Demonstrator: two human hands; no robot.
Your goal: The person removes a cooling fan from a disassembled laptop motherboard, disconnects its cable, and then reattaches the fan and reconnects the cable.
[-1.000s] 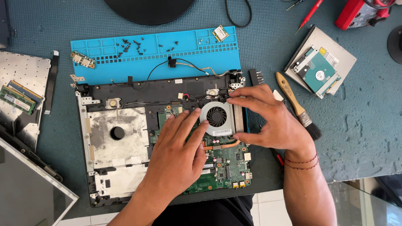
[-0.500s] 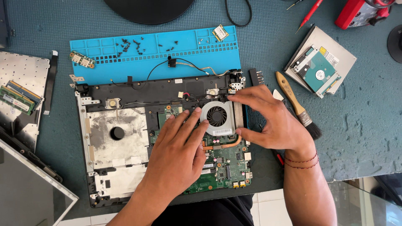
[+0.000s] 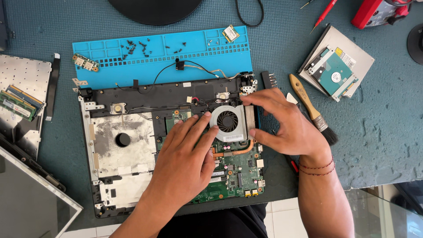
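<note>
Cooling fan [image 3: 228, 121], between left hand [image 3: 187, 156], right hand [image 3: 286, 125]

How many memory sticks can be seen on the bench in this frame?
2 memory sticks: one and a second lie side by side on the silver panel at far left, well away from both hands. More may be hidden outside the frame.

Green board [image 3: 233, 176], silver fan [image 3: 228, 122] – blue mat [image 3: 163, 55], red screwdriver [image 3: 324, 13].

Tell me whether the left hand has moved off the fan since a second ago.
No. The left hand keeps its fingertips at the fan's left edge, unchanged against the blue mat.
</note>
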